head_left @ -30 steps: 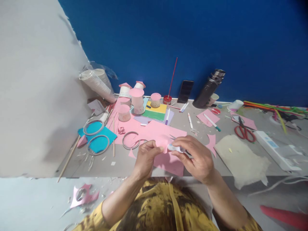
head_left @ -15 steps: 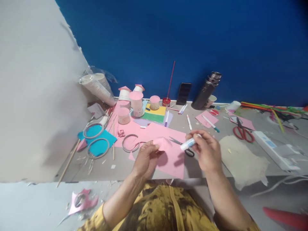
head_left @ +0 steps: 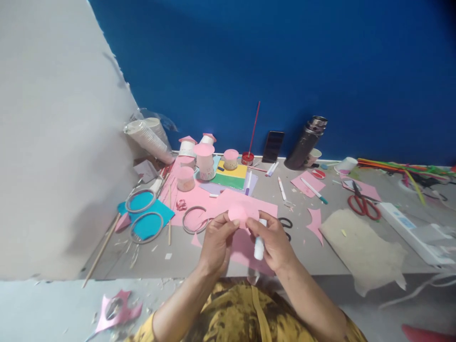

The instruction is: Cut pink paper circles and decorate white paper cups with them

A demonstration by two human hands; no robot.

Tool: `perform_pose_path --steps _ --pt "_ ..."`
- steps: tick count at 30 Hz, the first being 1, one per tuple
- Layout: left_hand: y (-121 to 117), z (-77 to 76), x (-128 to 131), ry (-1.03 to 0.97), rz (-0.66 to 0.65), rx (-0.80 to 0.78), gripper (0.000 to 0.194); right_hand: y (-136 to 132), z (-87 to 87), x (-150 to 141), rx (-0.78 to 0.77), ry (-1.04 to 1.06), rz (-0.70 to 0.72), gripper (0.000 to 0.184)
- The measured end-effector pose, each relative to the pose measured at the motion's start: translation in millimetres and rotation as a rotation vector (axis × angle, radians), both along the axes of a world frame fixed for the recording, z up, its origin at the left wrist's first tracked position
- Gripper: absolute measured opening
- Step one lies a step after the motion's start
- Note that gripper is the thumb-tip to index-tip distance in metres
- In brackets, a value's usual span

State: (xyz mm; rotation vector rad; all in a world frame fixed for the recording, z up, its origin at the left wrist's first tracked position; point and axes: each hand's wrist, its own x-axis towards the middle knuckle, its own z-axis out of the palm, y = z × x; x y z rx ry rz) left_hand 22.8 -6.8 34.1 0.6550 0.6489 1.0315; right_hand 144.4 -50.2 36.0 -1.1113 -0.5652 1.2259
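Note:
Between both hands is a small round pink paper piece (head_left: 242, 213), held above pink sheets. My left hand (head_left: 218, 236) is closed, pinching its left edge between thumb and fingers. My right hand (head_left: 272, 240) pinches the right edge and also keeps a white glue stick (head_left: 259, 247) in its grip, pointing down toward me. Just behind the right hand, black-handled scissors (head_left: 286, 223) are partly covered. Below the hands lies a pink sheet (head_left: 249, 259) on the table. A grey ring (head_left: 184, 221) rests left of my left hand.
Paper cups with pink tops (head_left: 205, 164) stand at the back left, near stacked cups (head_left: 147, 137). A phone (head_left: 273, 146) and a dark flask (head_left: 305, 145) lean at the blue wall. Red-handled scissors (head_left: 363, 207), a cloth-like sheet (head_left: 361, 247) and a power strip (head_left: 406, 230) lie right.
My right hand has moved left with the glue stick and now grips the pink paper's right edge too. The glue stick has turned to point downward. The view has tilted slightly upward.

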Motion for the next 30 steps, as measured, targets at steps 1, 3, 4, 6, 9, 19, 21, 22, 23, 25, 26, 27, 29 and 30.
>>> perform_pose_path --steps 1,3,4,6,9,19,21,22,23,25,26,27,29,30 --pt "0 -0.5 0 0.004 -0.010 0.005 0.019 1 -0.2 0 -0.013 0.027 -0.013 0.033" --pt "1 -2.0 -1 0.009 -0.031 0.017 0.019 1 -0.1 0 -0.023 0.038 -0.021 0.034" --pt "1 -2.9 -1 0.008 -0.040 0.022 0.018 1 0.2 0 -0.026 0.031 -0.018 0.035" --pt "1 -5.0 -1 -0.006 -0.060 0.020 0.016 1 0.7 0 -0.034 0.003 -0.020 0.034" --pt "0 -6.9 1 -0.041 -0.105 0.001 0.015 0 1.2 0 -0.051 -0.056 -0.047 0.033" --pt "3 -3.4 5 -0.069 -0.129 -0.040 0.020 -8 -3.4 8 0.005 -0.223 0.032 0.021" --pt "1 -5.3 5 -0.088 -0.130 -0.046 0.020 -9 -4.6 7 -0.008 -0.233 -0.002 0.021" --pt "0 -6.2 5 -0.101 -0.134 -0.049 0.020 -9 -5.2 7 -0.015 -0.235 -0.015 0.021" --pt "-2 -6.7 5 -0.106 -0.141 -0.051 0.020 -9 -5.7 6 -0.021 -0.236 -0.022 0.021" --pt "-4 -6.2 4 -0.083 -0.162 -0.054 0.022 -10 -6.4 8 -0.024 -0.231 -0.023 0.025" --pt "-5 -5.3 4 -0.061 -0.174 -0.057 0.023 -11 -6.4 9 -0.020 -0.215 -0.008 0.029" --pt "-5 -4.0 3 -0.040 -0.181 -0.063 0.024 -11 -6.1 11 -0.017 -0.186 0.016 0.034" --pt "-4 -1.6 2 -0.025 -0.186 -0.078 0.024 -13 -4.9 15 -0.018 -0.105 0.074 0.044" --pt "-4 -0.9 2 -0.028 -0.193 -0.084 0.023 -13 -4.1 17 -0.024 -0.064 0.098 0.046"
